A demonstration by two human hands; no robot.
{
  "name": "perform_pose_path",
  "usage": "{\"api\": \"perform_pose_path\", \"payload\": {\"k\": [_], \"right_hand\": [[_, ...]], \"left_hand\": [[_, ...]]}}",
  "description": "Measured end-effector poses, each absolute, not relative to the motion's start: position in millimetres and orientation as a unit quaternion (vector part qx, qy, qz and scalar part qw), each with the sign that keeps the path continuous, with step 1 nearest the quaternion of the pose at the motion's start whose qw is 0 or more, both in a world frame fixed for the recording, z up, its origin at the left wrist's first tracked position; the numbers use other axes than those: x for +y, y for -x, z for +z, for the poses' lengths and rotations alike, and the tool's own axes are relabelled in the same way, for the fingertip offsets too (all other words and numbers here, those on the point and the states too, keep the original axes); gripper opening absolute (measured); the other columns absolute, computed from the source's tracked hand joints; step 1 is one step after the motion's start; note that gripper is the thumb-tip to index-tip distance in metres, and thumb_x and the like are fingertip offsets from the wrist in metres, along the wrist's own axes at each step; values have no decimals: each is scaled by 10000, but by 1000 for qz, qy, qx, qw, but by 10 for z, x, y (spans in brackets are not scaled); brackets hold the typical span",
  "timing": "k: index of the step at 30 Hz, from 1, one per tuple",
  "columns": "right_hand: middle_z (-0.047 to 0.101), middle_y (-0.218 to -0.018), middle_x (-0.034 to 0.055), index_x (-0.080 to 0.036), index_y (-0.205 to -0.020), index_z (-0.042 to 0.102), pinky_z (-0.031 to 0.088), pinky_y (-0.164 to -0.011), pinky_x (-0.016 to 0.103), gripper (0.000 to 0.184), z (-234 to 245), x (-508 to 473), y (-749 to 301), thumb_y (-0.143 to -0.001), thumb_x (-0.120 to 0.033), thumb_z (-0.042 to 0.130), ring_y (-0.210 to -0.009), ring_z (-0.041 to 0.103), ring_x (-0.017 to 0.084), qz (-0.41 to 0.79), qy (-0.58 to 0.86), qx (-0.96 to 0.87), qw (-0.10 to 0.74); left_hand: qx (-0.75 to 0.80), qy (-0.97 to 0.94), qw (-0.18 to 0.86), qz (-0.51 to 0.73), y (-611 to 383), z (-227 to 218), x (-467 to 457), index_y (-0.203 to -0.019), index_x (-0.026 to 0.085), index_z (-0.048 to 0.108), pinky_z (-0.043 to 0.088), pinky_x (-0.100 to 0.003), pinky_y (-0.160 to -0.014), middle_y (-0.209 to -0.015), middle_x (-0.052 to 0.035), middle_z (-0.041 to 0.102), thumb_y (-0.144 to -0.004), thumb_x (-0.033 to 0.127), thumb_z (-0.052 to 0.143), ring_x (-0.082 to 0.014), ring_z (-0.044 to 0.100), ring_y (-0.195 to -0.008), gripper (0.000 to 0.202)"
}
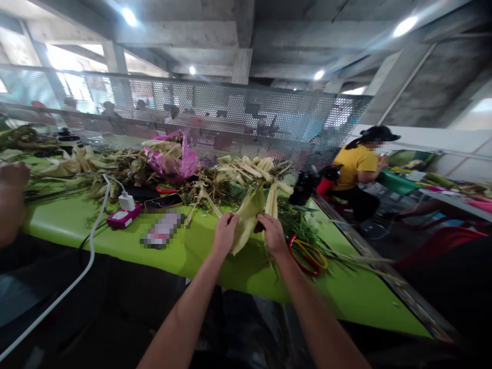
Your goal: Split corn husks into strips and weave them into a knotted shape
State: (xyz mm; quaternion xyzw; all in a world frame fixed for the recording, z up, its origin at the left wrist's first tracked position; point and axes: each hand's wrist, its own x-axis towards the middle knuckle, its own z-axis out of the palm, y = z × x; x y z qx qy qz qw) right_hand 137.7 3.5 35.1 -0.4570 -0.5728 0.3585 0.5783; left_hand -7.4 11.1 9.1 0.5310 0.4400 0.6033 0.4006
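Note:
A broad pale-green corn husk [246, 220] is stretched upright between my hands above the green table. My left hand [226, 233] pinches its left edge, and my right hand [273, 234] pinches the right edge. Behind my right hand, a narrower husk strip [271, 200] stands up; I cannot tell whether the hand touches it. Scissors with red and yellow handles [307, 255] lie just right of my right wrist. Beyond my hands is a heap of dry husks [249, 169], with green feathery stems [303, 223] at its right.
A pink plastic bag [172, 163] of husks stands at the back. Left of me are a phone [163, 201], a blurred-out flat item [162, 230] and a magenta power block [123, 216] with a white cable [92, 246]. Another person's arm [11, 205] is at far left; a yellow-shirted person [351, 164] sits right.

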Motion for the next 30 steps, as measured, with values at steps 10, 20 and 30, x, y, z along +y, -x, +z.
{"api": "perform_pose_path", "payload": {"k": [10, 20, 30], "right_hand": [[518, -515, -6, -202, -600, 550, 405, -516, 287, 212, 308, 62, -1426, -718, -378, 545, -508, 498, 158, 389, 446, -555, 584], [555, -1060, 39, -247, -1231, 452, 446, -612, 285, 610, 312, 106, -1437, -641, -225, 607, -614, 496, 115, 209, 469, -608, 606], [625, -976, 86, -159, -1017, 612, 458, -679, 337, 433, 254, 150, -1474, -736, -488, 590, -673, 542, 172, 166, 563, -613, 529]], "left_hand": [[417, -524, 433, 604, 80, 97, 137, -700, 156, 555, 348, -236, -620, -635, 22, 500, -802, 361, 530, -109, 424, -623, 231], [430, -552, 384, 602, 68, 108, 130, -645, 173, 492, 296, -236, -580, -595, 40, 413, -828, 337, 504, -108, 385, -598, 246], [424, -618, 288, 596, 48, 128, 17, -691, 195, 502, 286, -238, -605, -618, 30, 432, -852, 317, 477, -119, 392, -600, 204]]}}
